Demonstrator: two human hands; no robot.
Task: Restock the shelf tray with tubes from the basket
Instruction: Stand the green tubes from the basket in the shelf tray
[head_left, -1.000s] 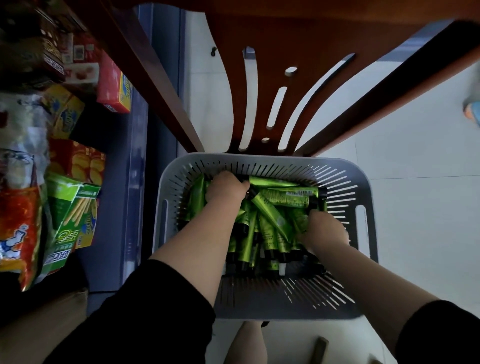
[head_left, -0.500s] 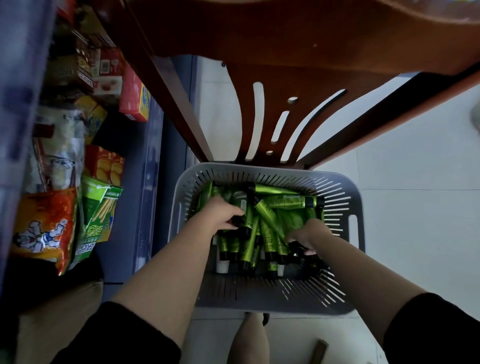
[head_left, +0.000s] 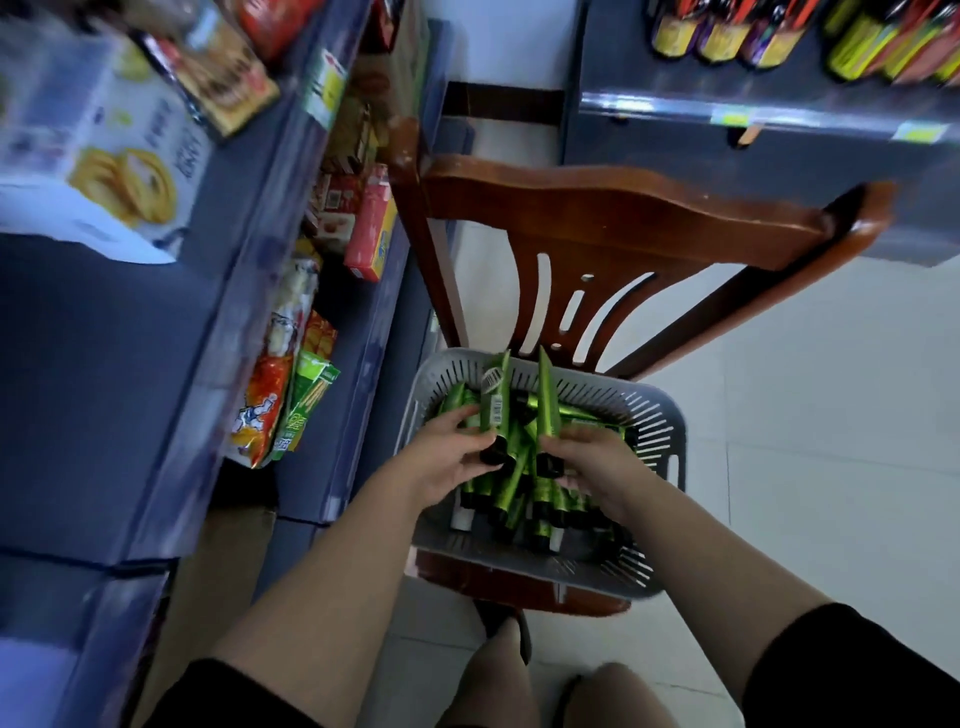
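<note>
Green tubes (head_left: 511, 480) sit heaped in the grey basket (head_left: 657, 421), which rests on the seat of a wooden chair (head_left: 613, 223) at near centre. Half a second ago both hands were down in the heap, sorting; now each has a tube pulled up and standing crimp-end high above the basket's far rim. Pick looks done, so the carry to the shelf tray is likely next.

Left hand (head_left: 447, 460): fingers curled round the cap end of the left tube (head_left: 496, 397), barcode sticker facing the camera, tube roughly upright. Right hand (head_left: 597, 460): fingers wrapped round the black cap end of the right tube (head_left: 546, 400), tube leaning slightly left. The two tubes are near each other, not clearly touching. Both hands are above the pile; whether they hold extra tubes underneath cannot be told.

Forearms come in from the near edge and converge over the basket, with black sleeves at the elbows. View has tilted up since a second ago, bringing more shelving into frame.

Left: blue shelves (head_left: 291, 218) with snack bags (head_left: 270, 395) and boxes (head_left: 371, 228), blurred. Far right: a second shelf (head_left: 727, 119) with bottles (head_left: 769, 31). The target tray can't be identified here. Pale tiled floor (head_left: 831, 415) on the right.
</note>
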